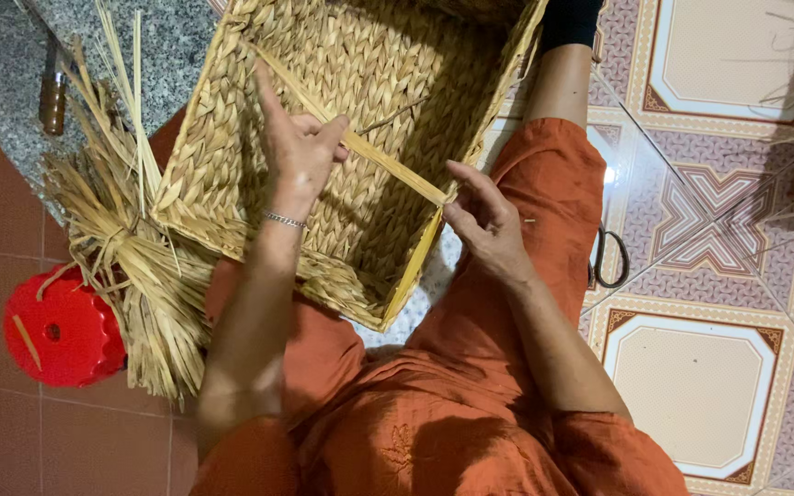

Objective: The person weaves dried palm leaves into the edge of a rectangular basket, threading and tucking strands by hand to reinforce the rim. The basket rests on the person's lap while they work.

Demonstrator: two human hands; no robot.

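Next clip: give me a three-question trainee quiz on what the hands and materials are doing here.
1. True or false: both hands touch the same strand.
2. Which hand reaches over the inside of the basket: left or right?
3. What lies on the tiles by the person's right leg? A) scissors B) a hammer C) a cup

Key
1. True: the right hand pinches its end at the basket rim, the left holds it further up.
2. Left.
3. A.
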